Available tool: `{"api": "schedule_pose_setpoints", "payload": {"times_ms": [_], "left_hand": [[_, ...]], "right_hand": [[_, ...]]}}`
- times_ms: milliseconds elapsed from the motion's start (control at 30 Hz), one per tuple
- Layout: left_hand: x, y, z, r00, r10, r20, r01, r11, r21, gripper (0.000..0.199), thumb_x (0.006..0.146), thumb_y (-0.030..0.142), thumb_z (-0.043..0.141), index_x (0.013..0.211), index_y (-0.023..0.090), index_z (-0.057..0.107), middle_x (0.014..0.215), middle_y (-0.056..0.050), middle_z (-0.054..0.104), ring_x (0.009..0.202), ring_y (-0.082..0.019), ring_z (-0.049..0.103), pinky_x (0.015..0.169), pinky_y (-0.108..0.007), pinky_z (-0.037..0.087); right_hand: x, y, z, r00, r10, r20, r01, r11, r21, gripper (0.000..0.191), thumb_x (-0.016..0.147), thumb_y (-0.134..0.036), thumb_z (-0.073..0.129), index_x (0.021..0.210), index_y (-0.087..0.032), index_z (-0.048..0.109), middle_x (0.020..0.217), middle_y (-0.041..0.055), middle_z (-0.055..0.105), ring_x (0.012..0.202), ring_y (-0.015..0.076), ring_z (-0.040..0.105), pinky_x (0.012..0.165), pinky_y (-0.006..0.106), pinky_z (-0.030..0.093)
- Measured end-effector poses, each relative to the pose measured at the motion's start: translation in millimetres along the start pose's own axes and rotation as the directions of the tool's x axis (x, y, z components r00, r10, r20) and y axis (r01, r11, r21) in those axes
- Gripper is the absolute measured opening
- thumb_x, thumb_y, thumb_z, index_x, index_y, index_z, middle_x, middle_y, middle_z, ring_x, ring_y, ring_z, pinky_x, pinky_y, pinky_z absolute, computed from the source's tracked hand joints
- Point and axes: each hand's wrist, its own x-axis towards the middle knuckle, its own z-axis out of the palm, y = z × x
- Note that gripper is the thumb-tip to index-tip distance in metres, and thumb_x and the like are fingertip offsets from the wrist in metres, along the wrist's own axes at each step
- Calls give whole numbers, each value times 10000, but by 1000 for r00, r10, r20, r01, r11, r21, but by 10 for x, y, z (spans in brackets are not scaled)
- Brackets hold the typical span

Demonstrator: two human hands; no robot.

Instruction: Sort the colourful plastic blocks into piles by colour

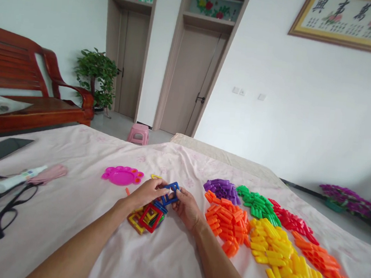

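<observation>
Both hands meet over the middle of the cloth. My left hand [149, 192] and my right hand [188, 207] are closed on blue square magnetic tiles [170, 193], open frames held at an angle to each other. How many tiles they hold is partly hidden by the fingers. Below, a small pile of loose frame tiles lies on the cloth: a red square tile [151, 218] on top, yellow tiles [135, 221] at its left, with blue and green edges showing. Behind my left hand a yellow tile [156, 177] peeks out.
Right of my hands lie heaps of purple [222, 190], orange [226, 221], green [259, 204], red [291, 219] and yellow tubes [273, 248]. A pink plate [122, 175] lies behind. At left are eyeglasses [9, 211], a white tube [17, 180] and a dark tablet [2, 150].
</observation>
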Motion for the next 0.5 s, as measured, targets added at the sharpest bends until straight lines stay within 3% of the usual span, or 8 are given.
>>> {"api": "schedule_pose_setpoints", "payload": {"times_ms": [100, 200, 367, 500], "left_hand": [[48, -80, 4, 994, -27, -103, 19, 997, -78, 448, 797, 499, 677, 1032, 118, 687, 1006, -106, 737, 893, -243, 687, 757, -323, 524], [87, -131, 2, 984, -61, -170, 37, 989, -143, 456, 769, 493, 713, 1030, 121, 670, 1017, -117, 732, 887, -249, 695, 753, -333, 533], [119, -184, 3, 981, -62, -181, 36, 988, -147, 424, 760, 458, 737, 1015, 127, 665, 993, -114, 730, 890, -252, 701, 772, -344, 535], [112, -169, 9, 990, -60, -125, 43, 990, -134, 426, 753, 460, 757, 1013, 133, 672, 975, -106, 736, 889, -247, 700, 776, -337, 532]], "right_hand": [[44, 27, -11, 992, -92, -91, 83, 992, -90, 468, 795, -465, 770, 1150, -189, 639, 935, 41, 669, 639, 95, 571, 523, 191, 407], [82, 64, -9, 960, -239, -144, 178, 923, -342, 678, 754, -449, 789, 1344, -237, 533, 1194, 79, 623, 731, 128, 604, 522, 215, 440], [125, 184, 3, 868, -492, -72, 304, 641, -705, 752, 687, -277, 814, 1375, -239, 513, 1243, 85, 576, 800, 156, 613, 699, 313, 540], [109, 215, -4, 806, -592, 26, 354, 446, -822, 674, 752, -194, 736, 1385, -249, 510, 1245, 84, 561, 852, 164, 614, 731, 321, 547]]}}
